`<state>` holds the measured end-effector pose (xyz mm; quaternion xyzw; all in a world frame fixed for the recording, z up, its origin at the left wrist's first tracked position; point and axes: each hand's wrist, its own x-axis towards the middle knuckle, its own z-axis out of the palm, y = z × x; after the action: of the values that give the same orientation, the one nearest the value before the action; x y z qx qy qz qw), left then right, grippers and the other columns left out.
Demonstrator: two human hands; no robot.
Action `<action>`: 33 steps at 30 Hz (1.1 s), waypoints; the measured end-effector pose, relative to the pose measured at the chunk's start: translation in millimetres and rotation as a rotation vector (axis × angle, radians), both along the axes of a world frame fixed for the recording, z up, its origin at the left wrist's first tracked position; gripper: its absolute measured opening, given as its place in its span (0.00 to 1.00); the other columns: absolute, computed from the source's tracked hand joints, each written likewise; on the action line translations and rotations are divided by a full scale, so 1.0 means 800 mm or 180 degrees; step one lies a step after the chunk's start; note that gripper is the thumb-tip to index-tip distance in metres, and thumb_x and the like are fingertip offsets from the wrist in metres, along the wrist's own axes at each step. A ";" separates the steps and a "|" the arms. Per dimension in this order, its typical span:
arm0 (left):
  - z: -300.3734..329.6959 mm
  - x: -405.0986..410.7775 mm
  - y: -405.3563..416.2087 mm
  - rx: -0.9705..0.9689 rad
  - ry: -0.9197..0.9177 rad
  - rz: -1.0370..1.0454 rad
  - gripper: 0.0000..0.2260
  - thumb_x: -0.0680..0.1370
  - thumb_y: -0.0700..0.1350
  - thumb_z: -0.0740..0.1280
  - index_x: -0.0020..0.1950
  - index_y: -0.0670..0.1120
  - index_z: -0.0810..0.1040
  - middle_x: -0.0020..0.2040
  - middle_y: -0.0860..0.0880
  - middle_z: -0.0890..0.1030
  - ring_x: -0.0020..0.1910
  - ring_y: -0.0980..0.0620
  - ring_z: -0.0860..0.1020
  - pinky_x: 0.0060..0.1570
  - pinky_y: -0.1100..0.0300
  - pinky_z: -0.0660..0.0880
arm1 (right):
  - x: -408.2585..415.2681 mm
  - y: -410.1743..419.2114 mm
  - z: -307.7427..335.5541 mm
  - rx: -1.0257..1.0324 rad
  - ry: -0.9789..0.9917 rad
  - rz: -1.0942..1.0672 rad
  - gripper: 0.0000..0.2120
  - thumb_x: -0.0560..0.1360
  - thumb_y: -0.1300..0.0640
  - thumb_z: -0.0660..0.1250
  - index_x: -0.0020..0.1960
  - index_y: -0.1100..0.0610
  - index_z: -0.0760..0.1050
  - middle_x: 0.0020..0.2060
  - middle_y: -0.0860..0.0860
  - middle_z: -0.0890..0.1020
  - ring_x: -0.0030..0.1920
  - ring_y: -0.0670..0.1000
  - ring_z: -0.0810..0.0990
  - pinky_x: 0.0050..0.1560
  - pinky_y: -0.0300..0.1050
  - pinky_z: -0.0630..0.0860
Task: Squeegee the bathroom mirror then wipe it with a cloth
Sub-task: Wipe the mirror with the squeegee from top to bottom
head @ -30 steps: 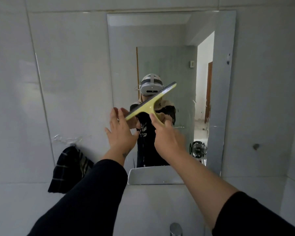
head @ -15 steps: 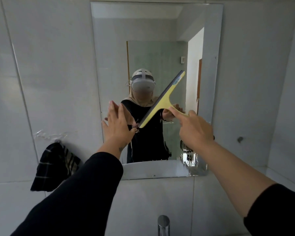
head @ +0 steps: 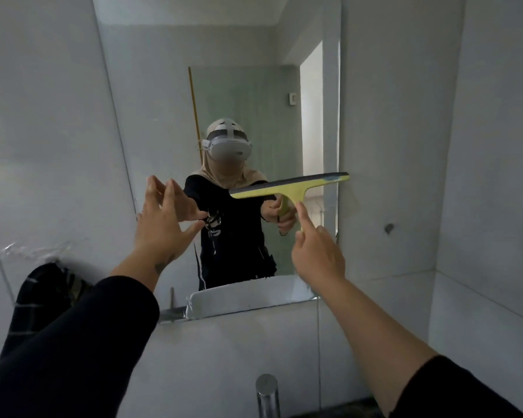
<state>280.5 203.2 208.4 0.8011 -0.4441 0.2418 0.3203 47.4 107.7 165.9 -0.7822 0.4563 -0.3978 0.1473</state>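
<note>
mirror (head: 151,86) top cut off, tap (head: 266,393) – btm cropped

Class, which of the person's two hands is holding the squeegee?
The right hand, gripping the yellow squeegee by its handle; the left hand is open and empty.

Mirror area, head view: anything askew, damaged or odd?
Two things. The frameless wall mirror has a rough, chipped-looking bottom edge near its left corner. A strip of crinkled clear tape or film sticks to the white tile left of it, above the dark checked cloth. The yellow squeegee in the right hand looks intact.
</note>
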 end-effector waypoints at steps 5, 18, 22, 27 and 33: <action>0.003 0.004 0.009 0.0107 -0.0116 0.0008 0.41 0.74 0.57 0.68 0.77 0.49 0.47 0.78 0.45 0.42 0.74 0.38 0.56 0.71 0.43 0.60 | 0.026 0.023 -0.022 0.0251 -0.0192 0.0255 0.28 0.83 0.54 0.50 0.76 0.38 0.42 0.47 0.52 0.70 0.41 0.52 0.72 0.40 0.46 0.67; -0.018 0.023 0.048 0.0157 0.0100 0.0179 0.34 0.78 0.50 0.63 0.77 0.46 0.47 0.78 0.46 0.43 0.76 0.43 0.52 0.73 0.41 0.49 | 0.124 0.092 -0.043 -0.0278 0.0647 0.0685 0.34 0.80 0.58 0.57 0.77 0.42 0.41 0.62 0.55 0.70 0.42 0.54 0.71 0.39 0.49 0.71; -0.032 0.021 0.047 0.0157 0.0201 0.0188 0.34 0.78 0.50 0.63 0.77 0.47 0.47 0.78 0.47 0.43 0.76 0.44 0.52 0.74 0.42 0.49 | 0.123 0.098 -0.043 -0.0667 0.1026 0.0702 0.37 0.79 0.60 0.60 0.77 0.42 0.42 0.57 0.56 0.71 0.37 0.54 0.70 0.36 0.47 0.66; -0.060 0.010 0.035 0.0310 0.0185 0.0106 0.35 0.78 0.51 0.62 0.77 0.47 0.44 0.78 0.46 0.40 0.76 0.43 0.51 0.74 0.41 0.49 | 0.092 0.071 -0.037 -0.0951 0.1437 0.0559 0.41 0.74 0.67 0.59 0.76 0.37 0.46 0.55 0.56 0.71 0.41 0.57 0.74 0.37 0.49 0.69; -0.075 -0.009 0.018 0.0296 0.0034 0.0055 0.36 0.78 0.50 0.63 0.77 0.50 0.42 0.77 0.45 0.37 0.77 0.43 0.49 0.73 0.40 0.48 | 0.051 0.040 -0.031 -0.1044 0.1461 0.0277 0.38 0.76 0.65 0.56 0.74 0.33 0.48 0.58 0.55 0.72 0.40 0.54 0.71 0.36 0.47 0.67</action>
<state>273.1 217.5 148.2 0.8202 -0.4462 0.2194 0.2830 88.0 140.1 140.8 -0.8840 0.3733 -0.2721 -0.0715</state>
